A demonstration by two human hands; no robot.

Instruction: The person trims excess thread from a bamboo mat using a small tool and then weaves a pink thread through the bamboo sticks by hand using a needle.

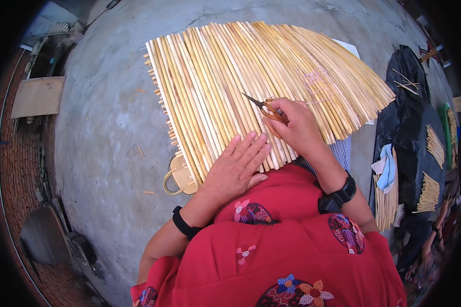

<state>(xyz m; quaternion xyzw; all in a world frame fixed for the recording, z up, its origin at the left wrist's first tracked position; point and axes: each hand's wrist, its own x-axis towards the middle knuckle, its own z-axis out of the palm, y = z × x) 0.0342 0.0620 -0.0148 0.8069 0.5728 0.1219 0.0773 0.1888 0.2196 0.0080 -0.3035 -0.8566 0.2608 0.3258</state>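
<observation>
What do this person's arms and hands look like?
The left hand and right hand wear no gloves. The left wristband is black; the right wristband, also black, is bulkier. Red sleeves leave both forearms bare.

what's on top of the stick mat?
On the stick mat: the left hand, palm down near the lower edge, and pink string. The right hand holds scissors over it. The surface beneath the palm is covered.
</observation>
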